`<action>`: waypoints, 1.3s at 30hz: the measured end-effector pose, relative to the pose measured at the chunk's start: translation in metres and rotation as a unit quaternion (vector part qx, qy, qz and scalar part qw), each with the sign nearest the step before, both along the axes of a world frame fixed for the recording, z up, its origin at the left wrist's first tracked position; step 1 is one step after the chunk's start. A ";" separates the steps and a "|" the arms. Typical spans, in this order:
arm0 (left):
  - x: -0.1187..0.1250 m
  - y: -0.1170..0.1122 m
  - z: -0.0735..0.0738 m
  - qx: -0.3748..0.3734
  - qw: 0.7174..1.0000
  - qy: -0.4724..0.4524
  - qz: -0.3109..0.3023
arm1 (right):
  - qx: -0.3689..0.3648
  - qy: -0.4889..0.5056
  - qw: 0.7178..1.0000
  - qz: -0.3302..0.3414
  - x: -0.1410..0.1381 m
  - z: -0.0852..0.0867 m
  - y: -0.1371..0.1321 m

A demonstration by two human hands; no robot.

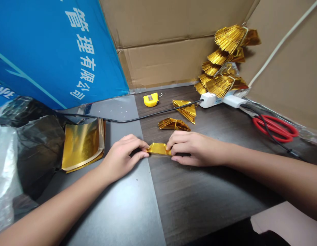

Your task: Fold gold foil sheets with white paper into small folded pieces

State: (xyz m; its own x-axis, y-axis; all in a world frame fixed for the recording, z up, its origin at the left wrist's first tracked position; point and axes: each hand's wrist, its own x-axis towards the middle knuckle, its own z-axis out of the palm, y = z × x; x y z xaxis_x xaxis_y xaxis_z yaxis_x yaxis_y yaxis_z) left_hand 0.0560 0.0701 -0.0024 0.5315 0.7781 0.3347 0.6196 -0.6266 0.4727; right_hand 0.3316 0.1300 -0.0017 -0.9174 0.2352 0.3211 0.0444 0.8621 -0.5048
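Viewing from my remote station, I see a gold foil strip (158, 149) at the seam where a grey mat (122, 208) meets the dark bench (206, 194). The left hand (122, 158) pinches one end and the right hand (194, 148) the other, the fingers (140, 145) of both closed narrowly on the foil. Just beyond lie two folded foil pieces (173, 124), with a yellow tape measure (150, 99) farther left. A stack of gold sheets (83, 145) rests on the mat beside a black bag (38, 147). Right: red scissors (274, 128), a power strip (207, 100), and pleated gold fans (219, 61) against cardboard (160, 41).
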 end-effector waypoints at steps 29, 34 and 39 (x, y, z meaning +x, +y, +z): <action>0.013 -0.005 -0.002 -0.067 0.982 0.132 0.118 | 0.000 -0.017 0.989 -0.150 -0.002 -0.009 -0.007; 0.013 -0.006 0.000 -0.076 0.976 0.141 0.146 | -0.012 -0.053 0.980 -0.193 -0.001 -0.005 -0.009; 0.013 -0.007 0.000 -0.084 0.980 0.120 0.133 | -0.005 -0.080 0.976 -0.202 -0.003 -0.001 -0.011</action>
